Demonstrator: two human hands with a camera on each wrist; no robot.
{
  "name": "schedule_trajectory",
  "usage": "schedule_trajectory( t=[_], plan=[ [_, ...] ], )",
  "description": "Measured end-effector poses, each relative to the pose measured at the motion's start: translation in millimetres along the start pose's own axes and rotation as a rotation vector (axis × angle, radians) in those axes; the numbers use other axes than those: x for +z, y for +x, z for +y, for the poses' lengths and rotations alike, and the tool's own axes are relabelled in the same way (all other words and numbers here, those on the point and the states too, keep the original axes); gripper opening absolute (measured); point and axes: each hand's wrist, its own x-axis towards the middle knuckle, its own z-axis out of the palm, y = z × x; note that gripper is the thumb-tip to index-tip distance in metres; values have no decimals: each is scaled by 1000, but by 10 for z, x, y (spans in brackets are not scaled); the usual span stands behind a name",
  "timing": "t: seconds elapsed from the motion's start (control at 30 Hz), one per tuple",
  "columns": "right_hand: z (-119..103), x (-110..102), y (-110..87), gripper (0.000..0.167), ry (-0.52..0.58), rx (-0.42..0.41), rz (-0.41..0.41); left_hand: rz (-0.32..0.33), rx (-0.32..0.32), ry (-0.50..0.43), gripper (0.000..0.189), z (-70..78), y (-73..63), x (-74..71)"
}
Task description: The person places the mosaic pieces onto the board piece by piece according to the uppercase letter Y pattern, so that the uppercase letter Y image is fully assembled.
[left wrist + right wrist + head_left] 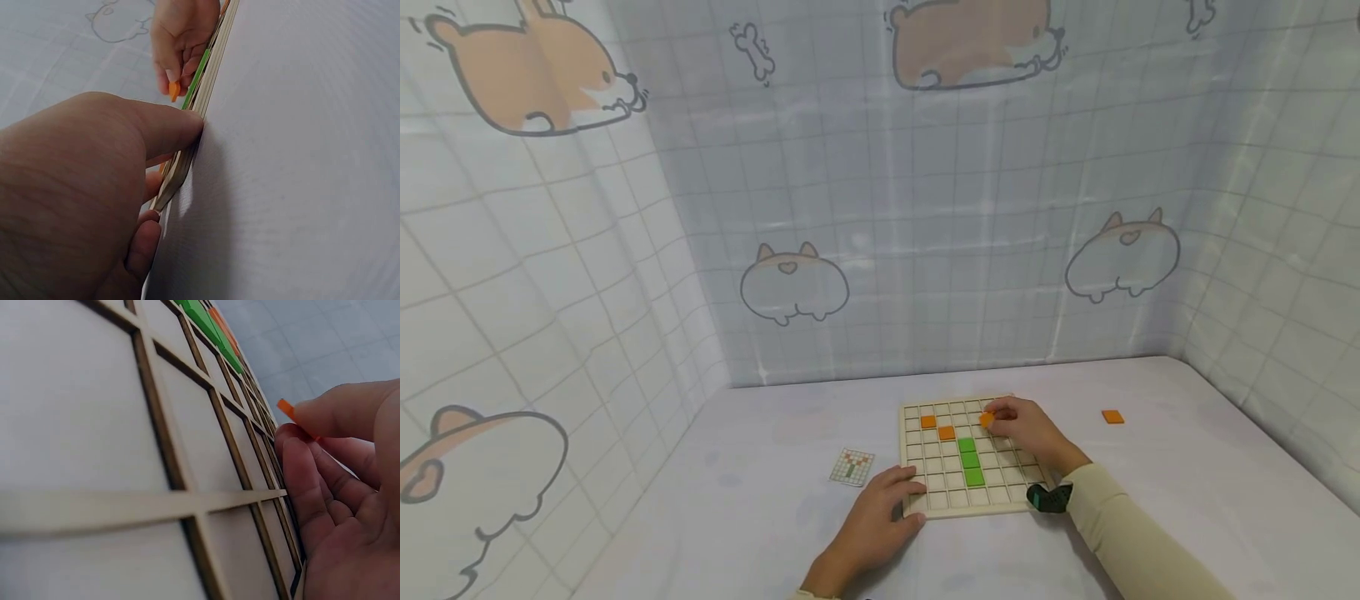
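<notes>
A wooden grid board (937,500) lies on the table, its cells edged by raised strips. Three green square tiles (970,460) fill a column near its middle, and two orange tiles (947,433) sit up and to the left of them. My right hand (1026,429) pinches another orange tile (287,409) between thumb and fingers, over the upper right part of the board. At the board's lower left corner, my left hand (880,512) rests with thumb and fingertips against the edge; in the left wrist view its thumb (178,127) presses the board's side.
A small pattern card (852,467) with a coloured grid lies left of the board. One loose orange tile (1113,417) is on the table to the right. A dark band (1049,498) is on the right wrist. Curtains (895,250) with dog drawings enclose the table.
</notes>
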Motion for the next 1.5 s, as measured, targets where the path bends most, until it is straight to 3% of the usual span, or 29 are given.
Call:
schedule_trajectory(
  t=[0.6,1.23,1.5],
  plan=[
    [38,72,40,28,-132,-63,6,-12,-14,-5,33,11,-4,-14],
    [5,25,14,30,-124,-14,-12,-34,-43,-6,33,42,7,-33],
    [-2,25,15,29,-118,-33,-5,-40,-58,-16,33,34,25,-50]
  ],
)
